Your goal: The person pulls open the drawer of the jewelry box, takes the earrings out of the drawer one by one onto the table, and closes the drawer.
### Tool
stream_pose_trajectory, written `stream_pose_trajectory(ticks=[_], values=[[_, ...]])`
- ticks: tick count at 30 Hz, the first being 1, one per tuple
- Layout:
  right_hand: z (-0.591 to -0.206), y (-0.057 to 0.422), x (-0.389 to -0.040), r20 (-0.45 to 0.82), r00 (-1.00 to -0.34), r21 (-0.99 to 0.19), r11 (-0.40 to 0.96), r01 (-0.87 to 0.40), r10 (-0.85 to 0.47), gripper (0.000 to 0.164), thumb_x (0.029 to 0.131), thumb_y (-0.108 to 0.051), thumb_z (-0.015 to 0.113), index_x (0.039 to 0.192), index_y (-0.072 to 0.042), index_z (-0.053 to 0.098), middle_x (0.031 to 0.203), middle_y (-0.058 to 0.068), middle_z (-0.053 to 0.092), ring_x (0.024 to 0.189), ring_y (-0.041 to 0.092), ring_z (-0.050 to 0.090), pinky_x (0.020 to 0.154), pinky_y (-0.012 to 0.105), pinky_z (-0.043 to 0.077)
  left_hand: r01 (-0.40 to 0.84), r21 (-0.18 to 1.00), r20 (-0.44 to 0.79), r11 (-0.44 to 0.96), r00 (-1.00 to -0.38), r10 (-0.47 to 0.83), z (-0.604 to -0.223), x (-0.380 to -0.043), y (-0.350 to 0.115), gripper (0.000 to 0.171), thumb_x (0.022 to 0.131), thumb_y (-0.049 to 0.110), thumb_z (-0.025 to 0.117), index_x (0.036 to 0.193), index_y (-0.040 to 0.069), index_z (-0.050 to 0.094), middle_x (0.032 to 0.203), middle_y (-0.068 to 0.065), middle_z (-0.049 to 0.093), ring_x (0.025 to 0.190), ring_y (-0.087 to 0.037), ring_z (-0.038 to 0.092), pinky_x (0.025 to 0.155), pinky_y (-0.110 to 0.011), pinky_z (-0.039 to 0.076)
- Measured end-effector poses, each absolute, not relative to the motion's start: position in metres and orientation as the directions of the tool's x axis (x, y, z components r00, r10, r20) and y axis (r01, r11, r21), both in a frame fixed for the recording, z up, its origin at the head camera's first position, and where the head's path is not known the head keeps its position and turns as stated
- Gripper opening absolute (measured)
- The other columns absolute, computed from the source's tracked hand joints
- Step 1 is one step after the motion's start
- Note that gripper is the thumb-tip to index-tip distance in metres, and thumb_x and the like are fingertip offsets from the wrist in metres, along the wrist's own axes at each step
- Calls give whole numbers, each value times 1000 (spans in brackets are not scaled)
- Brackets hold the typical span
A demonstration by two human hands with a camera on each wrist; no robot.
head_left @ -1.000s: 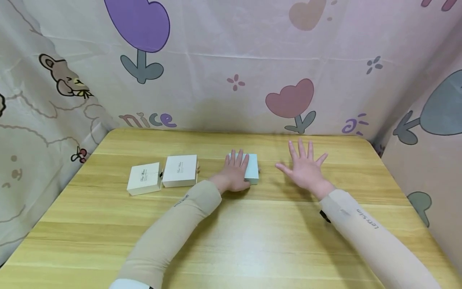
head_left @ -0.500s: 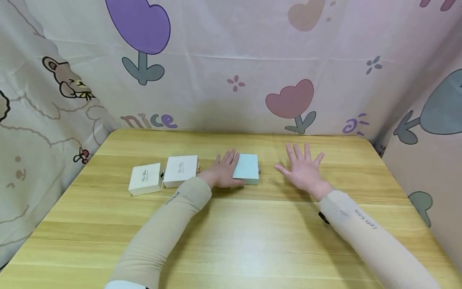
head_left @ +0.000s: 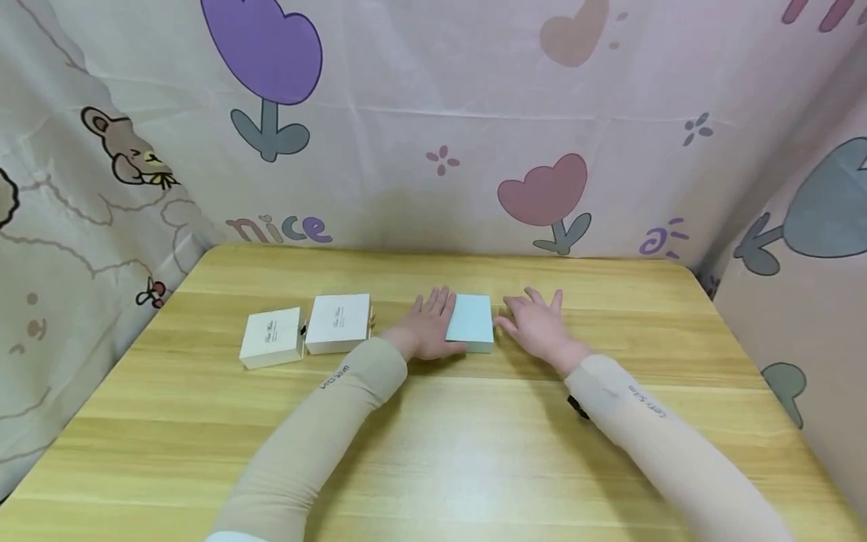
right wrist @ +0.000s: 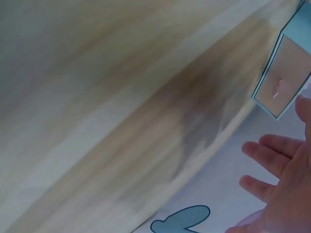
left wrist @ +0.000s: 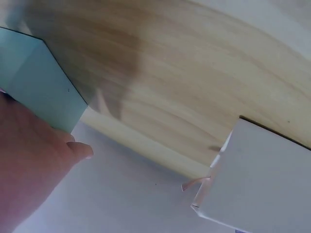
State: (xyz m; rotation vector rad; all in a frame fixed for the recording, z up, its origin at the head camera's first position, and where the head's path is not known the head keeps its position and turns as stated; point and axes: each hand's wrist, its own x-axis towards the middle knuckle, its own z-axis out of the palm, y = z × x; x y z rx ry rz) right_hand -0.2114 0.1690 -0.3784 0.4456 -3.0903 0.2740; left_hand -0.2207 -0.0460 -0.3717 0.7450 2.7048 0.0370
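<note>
A light blue drawer box [head_left: 470,322] lies on the wooden table. My left hand [head_left: 428,329] rests against its left side with fingers straight and together, the thumb along the near edge. In the left wrist view the same blue box [left wrist: 39,77] is partly covered by the hand. On the other side, my right hand [head_left: 537,326] is held just right of the box, fingers spread and slightly bent, holding nothing. The right wrist view shows the box's pinkish drawer front [right wrist: 284,77] with a small ribbon pull [right wrist: 277,89]; the fingertips are near it, apart from it.
To the left stand two white boxes with small printed lettering, a larger one [head_left: 339,322] and a smaller one [head_left: 272,336], side by side. A ribbon tab [left wrist: 194,183] sticks out of the larger one. A printed curtain [head_left: 406,135] hangs behind the table [head_left: 433,452].
My left hand slid left off the box's top to its left side, then slightly right again. The box has shifted a little right. My right hand has moved left, close to it, its fingers bending.
</note>
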Motion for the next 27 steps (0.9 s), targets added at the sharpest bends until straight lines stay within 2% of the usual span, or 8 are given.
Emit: stream_pose_trajectory(ticks=[12, 27], values=[[-382, 156, -220, 13, -952, -182, 935, -303, -306, 23, 93, -23, 56, 107, -12, 70, 111, 5, 70, 121, 32, 48, 101, 76, 11, 484, 108, -311, 868, -813, 492, -372, -221, -44, 96, 90, 65, 36, 150, 4, -6, 157, -14, -10, 146, -28, -7, 118, -49, 2], [-381, 146, -221, -7, -962, -223, 938, -264, -273, 21, 92, -14, 55, 101, -13, 74, 109, 7, 70, 113, 37, 53, 102, 73, 18, 482, 104, -295, 870, -820, 490, -376, -221, -43, 95, 90, 63, 39, 150, 3, -3, 158, -15, -6, 146, -28, -6, 118, -50, 3]])
